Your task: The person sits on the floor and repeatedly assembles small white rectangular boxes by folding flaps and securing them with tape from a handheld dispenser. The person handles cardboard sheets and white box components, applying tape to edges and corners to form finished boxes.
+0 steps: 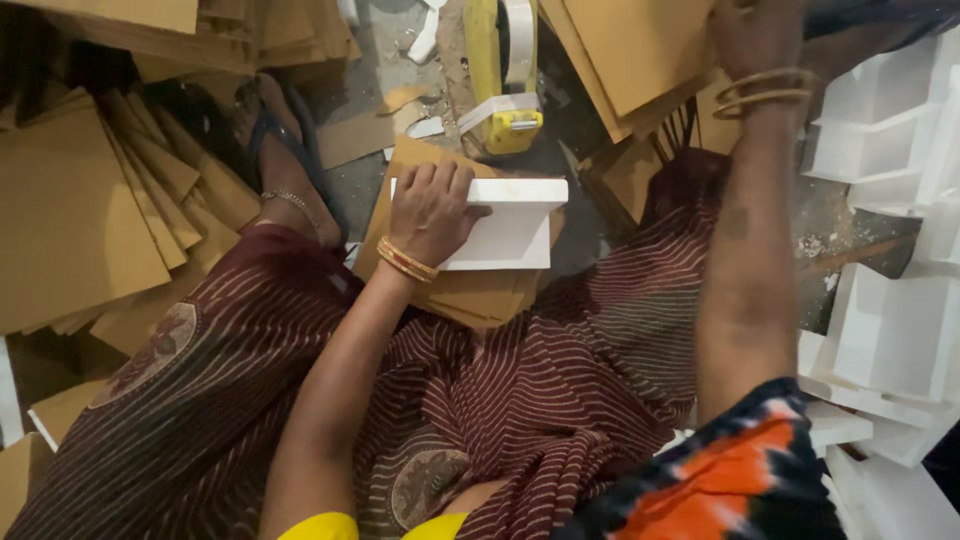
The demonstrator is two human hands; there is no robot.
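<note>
From the head camera, the person is sitting on the floor with a striped maroon cloth over the lap. The left hand is pressing down on a white foam block, fingers curled over its top edge and thumb lying along its face, so the hand is closing on the block rather than lying flat. The block is resting on a small stack of brown cardboard sheets across the knees.

The foam looks light and stiff but crumbly, likely to dent or chip under a hard pinch; a broad hold across its long edges, as the left hand is doing, seems the safest place to take it.

The right hand is reaching up toward more brown card sheets at the top of the frame; its fingers are cut off there, so their state cannot be told. A yellow tape dispenser is lying just beyond the block, and white foam pieces are piling up at the right.
</note>
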